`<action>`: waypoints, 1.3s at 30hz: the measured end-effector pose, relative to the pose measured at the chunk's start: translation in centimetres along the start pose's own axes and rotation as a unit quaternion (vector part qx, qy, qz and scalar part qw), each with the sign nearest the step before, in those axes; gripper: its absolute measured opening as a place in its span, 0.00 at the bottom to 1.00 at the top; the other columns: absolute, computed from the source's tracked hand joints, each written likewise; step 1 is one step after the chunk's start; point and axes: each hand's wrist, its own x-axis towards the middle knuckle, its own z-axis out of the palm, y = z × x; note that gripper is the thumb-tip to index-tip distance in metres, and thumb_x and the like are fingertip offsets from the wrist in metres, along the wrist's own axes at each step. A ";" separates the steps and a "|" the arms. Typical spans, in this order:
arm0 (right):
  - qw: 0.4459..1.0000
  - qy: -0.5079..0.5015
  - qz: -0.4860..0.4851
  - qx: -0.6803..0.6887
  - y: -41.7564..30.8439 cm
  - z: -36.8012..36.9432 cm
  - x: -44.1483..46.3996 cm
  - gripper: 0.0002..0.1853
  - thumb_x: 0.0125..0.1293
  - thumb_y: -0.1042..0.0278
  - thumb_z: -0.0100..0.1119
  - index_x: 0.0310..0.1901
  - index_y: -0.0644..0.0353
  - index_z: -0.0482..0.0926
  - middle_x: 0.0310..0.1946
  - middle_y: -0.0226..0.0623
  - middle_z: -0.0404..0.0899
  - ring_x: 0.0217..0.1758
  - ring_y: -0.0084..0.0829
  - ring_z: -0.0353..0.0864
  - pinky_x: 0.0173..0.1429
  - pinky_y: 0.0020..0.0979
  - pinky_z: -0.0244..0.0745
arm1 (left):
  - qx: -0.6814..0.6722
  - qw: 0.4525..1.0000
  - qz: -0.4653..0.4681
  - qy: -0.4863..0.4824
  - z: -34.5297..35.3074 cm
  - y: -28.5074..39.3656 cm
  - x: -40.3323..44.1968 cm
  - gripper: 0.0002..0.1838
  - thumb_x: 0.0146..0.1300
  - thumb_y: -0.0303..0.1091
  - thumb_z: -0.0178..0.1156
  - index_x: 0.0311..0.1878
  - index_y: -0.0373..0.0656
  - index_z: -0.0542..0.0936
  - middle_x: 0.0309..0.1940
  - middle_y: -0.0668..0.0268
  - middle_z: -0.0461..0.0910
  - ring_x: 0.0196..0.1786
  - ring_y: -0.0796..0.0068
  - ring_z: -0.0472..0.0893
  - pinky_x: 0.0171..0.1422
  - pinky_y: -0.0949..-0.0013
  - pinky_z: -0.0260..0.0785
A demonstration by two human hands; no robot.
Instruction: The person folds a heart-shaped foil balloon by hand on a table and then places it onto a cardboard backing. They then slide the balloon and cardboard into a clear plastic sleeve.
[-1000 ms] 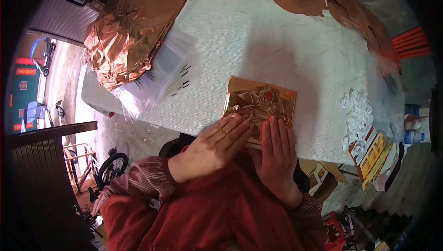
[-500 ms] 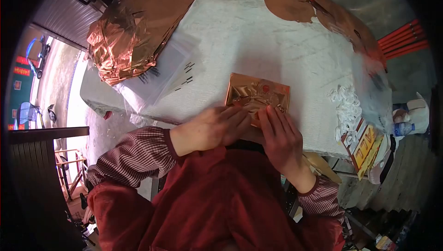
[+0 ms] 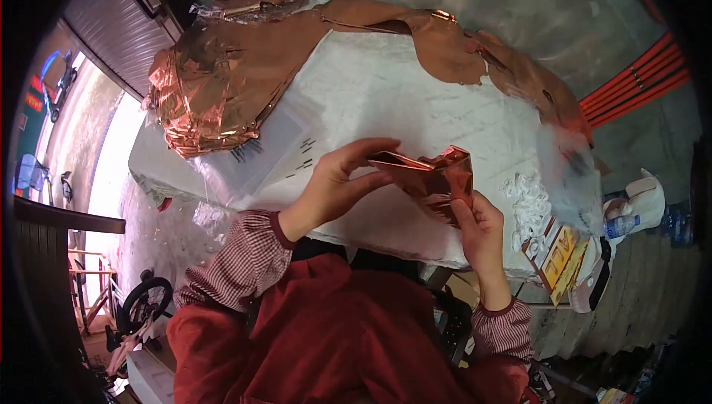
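Holding copper foil [image 3: 451, 174] above the near side of the white table [image 3: 371, 70]
Left hand [image 3: 334, 185] pinches one end; right hand [image 3: 484, 233] grips the other; white loops [image 3: 527, 204] lie at the table's right

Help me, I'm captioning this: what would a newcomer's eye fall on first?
Likely first, the shiny copper foil piece between the left hand and right hand, above the near side of the white tabletop. Next, the crumpled copper foil heap at its left, and the red rods beyond its far right side.
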 end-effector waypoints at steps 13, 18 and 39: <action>0.994 -0.040 0.048 0.084 -3.3 0.9 1.3 0.06 0.71 0.73 0.54 0.42 0.65 0.80 0.33 0.20 0.78 0.35 0.09 0.69 0.42 0.15 0.65 | 0.027 0.998 -0.053 0.027 0.1 3.4 0.9 0.11 0.66 0.27 0.60 0.50 0.34 0.80 0.38 0.65 0.85 0.40 0.79 0.82 0.46 0.74 0.74; 0.997 -0.043 0.051 0.039 -2.4 0.9 1.3 0.06 0.71 0.72 0.55 0.41 0.64 0.80 0.30 0.17 0.75 0.32 0.08 0.65 0.38 0.15 0.61 | 0.192 0.980 0.051 -0.005 -1.2 5.0 1.4 0.12 0.62 0.26 0.63 0.48 0.34 0.81 0.38 0.60 0.85 0.39 0.75 0.83 0.46 0.72 0.75; 0.996 -0.072 0.052 0.024 -3.2 2.6 1.3 0.08 0.72 0.70 0.54 0.39 0.66 0.79 0.25 0.18 0.70 0.29 0.11 0.62 0.33 0.17 0.61 | 0.170 0.984 0.044 0.006 0.0 4.8 3.0 0.15 0.68 0.27 0.56 0.57 0.38 0.75 0.38 0.63 0.83 0.39 0.79 0.81 0.42 0.75 0.74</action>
